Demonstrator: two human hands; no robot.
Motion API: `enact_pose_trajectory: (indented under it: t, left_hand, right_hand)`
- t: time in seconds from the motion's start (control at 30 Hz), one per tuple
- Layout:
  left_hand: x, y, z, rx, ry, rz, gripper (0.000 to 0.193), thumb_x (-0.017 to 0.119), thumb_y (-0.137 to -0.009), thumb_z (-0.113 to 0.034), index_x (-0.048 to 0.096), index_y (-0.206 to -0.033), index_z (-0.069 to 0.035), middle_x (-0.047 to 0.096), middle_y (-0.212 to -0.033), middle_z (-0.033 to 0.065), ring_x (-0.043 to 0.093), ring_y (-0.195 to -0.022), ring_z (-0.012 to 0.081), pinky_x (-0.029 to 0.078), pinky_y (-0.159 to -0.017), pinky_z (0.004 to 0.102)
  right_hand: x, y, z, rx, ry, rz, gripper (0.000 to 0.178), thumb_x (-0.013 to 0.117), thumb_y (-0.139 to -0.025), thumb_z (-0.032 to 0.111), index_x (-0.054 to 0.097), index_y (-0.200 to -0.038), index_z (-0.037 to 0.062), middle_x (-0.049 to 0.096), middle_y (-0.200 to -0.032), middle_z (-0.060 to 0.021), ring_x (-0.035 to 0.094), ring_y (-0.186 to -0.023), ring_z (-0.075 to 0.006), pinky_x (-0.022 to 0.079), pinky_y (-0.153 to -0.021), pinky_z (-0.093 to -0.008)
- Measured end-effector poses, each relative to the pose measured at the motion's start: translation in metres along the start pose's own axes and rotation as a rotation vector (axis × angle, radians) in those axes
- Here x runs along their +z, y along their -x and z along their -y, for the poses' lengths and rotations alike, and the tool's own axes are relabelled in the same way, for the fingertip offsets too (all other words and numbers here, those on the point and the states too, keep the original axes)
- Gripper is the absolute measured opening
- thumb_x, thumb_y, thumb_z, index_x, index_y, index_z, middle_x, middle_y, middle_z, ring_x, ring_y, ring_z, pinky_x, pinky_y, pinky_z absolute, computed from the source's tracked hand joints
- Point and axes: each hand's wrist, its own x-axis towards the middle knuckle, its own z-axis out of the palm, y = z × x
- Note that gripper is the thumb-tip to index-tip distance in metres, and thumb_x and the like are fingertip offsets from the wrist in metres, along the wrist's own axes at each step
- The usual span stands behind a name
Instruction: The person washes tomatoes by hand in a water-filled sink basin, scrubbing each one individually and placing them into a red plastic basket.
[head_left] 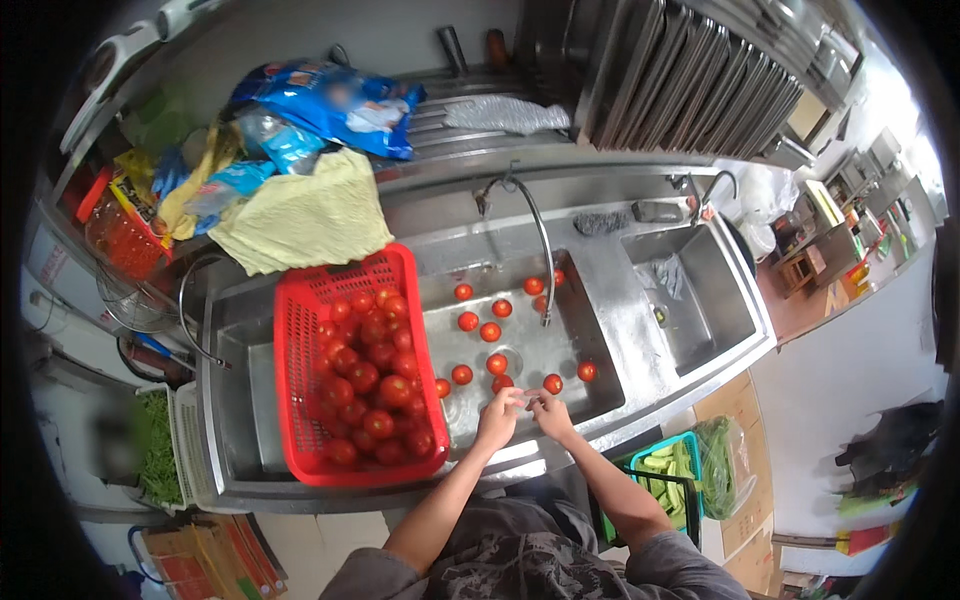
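Observation:
My left hand (499, 417) and my right hand (549, 413) meet over the front edge of the middle sink basin (590, 335). The fingers of both are bent and pinched towards each other; whatever is between them is too small or hidden to make out. Just beyond my left fingertips lies a tomato (502, 383), and another tomato (553, 384) is close past my right hand. Several more red tomatoes (490, 332) are scattered over the basin floor. To the left, a red plastic basket (432, 440) full of tomatoes sits across the sink.
A curved faucet (545, 230) hangs over the middle basin. A smaller basin (700, 300) with a faucet is at the right. Yellow cloth (305, 215) and blue bags (330, 105) lie behind the basket. Cut green vegetables fill a teal basket (697, 470) beside my right arm. Metal trays (690, 85) stand above.

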Motion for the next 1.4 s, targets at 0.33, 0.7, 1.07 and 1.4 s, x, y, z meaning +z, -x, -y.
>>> enact_pose_trajectory:
  t: [0.33,0.7,1.07,1.4]
  left_hand:
    - [0.035,-0.048,0.164,-0.359,-0.017,-0.368,0.025,0.054,-0.091,-0.017,0.062,-0.112,-0.006,0.069,-0.105,0.0147,0.066,-0.101,0.0253,0.05,-0.086,0.0362]
    - [0.039,-0.213,0.19,-0.105,-0.164,-0.568,0.039,0.049,-0.096,-0.015,0.047,-0.133,-0.004,0.054,-0.132,0.019,0.055,-0.12,0.0287,0.044,-0.097,0.0374]
    - [0.046,-0.241,0.219,-0.408,0.108,-0.366,0.069,0.043,-0.094,-0.058,0.038,-0.138,-0.005,0.05,-0.134,0.0217,0.051,-0.123,0.0368,0.04,-0.1,0.0412]
    - [0.069,-0.199,0.298,-0.487,-0.459,-0.014,0.067,0.036,-0.094,-0.058,0.049,-0.132,-0.004,0.063,-0.111,0.0274,0.062,-0.103,0.0425,0.046,-0.092,0.0495]
  right_hand:
    - [-0.027,-0.088,-0.093,0.087,-0.125,0.129,0.023,0.048,-0.097,0.011,0.06,-0.115,0.0023,0.067,-0.086,-0.0077,0.064,-0.074,-0.0126,0.053,-0.07,-0.0287]
    - [0.032,-0.253,-0.148,-0.034,-0.08,0.086,0.047,0.05,-0.096,0.016,0.04,-0.141,0.017,0.067,-0.1,-0.0102,0.063,-0.074,-0.0144,0.052,-0.065,-0.03]
    - [0.065,-0.278,-0.148,0.1,-0.123,0.213,0.06,0.057,-0.093,0.024,0.035,-0.147,0.0129,0.065,-0.107,-0.0118,0.063,-0.085,-0.0163,0.05,-0.077,-0.0286]
    - [0.041,-0.214,-0.169,0.466,-0.431,0.334,0.031,0.06,-0.093,0.018,0.059,-0.121,0.0039,0.066,-0.096,-0.0068,0.062,-0.083,-0.0135,0.051,-0.07,-0.0292]
